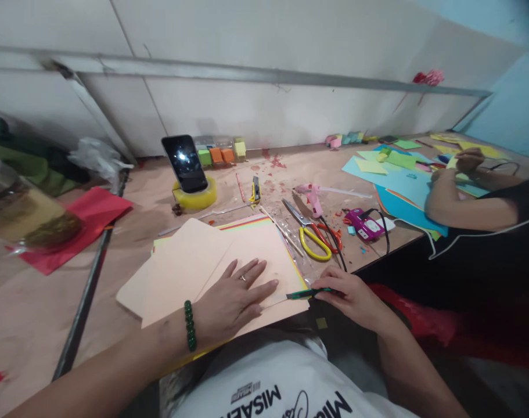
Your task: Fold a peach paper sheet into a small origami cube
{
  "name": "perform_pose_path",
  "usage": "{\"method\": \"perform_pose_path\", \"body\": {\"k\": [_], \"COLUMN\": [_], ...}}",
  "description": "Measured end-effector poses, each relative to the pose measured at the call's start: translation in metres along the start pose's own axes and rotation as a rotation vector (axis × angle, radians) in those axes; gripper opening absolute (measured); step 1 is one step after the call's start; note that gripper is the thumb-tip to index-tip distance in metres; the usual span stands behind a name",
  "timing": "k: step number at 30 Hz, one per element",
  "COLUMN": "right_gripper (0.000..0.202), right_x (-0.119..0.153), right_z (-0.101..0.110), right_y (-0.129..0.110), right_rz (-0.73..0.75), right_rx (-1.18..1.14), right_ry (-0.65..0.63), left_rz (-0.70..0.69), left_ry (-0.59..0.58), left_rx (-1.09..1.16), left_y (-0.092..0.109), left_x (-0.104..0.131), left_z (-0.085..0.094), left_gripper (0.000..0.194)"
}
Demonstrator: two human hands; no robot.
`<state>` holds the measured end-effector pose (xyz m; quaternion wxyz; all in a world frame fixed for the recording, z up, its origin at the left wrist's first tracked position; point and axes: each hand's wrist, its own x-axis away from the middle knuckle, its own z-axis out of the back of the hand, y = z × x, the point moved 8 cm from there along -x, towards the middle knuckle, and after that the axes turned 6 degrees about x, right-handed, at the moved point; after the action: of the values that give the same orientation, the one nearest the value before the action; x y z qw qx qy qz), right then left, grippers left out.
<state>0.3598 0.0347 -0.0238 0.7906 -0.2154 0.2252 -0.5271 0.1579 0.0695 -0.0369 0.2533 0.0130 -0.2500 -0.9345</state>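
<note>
A stack of paper sheets with a pale peach sheet (172,273) on top lies at the table's front edge, close to my body. My left hand (236,293) rests flat on that sheet with its fingers spread, a green bead bracelet (190,325) on the wrist. At the right edge of the stack, my right hand (345,293) grips a green and black utility knife (308,294), whose tip points left over the paper toward my left fingers. Coloured sheet edges show beneath the peach paper. A thin slanting line runs across the top sheet.
Beyond the stack are yellow-and-red-handled scissors (315,244), a pink glue gun (312,197), a purple device (365,224) and a yellow cutter (256,190). A phone (184,164) leans on a tape roll (198,196). A glass jar (24,203) stands left. Another person's arms (464,203) are at right.
</note>
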Motion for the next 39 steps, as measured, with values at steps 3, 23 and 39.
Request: {"method": "perform_pose_path", "body": {"k": [3,23,39], "right_gripper": [0.023,0.021,0.020], "right_x": [0.000,0.003,0.005], "right_z": [-0.002,-0.010,-0.016], "right_y": [-0.002,-0.002,-0.014], "right_rz": [0.007,0.010,0.020], "right_rx": [0.003,-0.038,-0.012], "right_ry": [0.006,0.035,0.029], "left_rz": [0.007,-0.007,0.010], "left_ry": [-0.019,-0.009,-0.045], "left_rx": [-0.032,-0.048,-0.036], "left_y": [-0.001,-0.001,0.001], "left_x": [-0.001,-0.001,-0.002], "left_z": [-0.004,-0.006,-0.006], "left_gripper": [0.048,0.049,0.050]}}
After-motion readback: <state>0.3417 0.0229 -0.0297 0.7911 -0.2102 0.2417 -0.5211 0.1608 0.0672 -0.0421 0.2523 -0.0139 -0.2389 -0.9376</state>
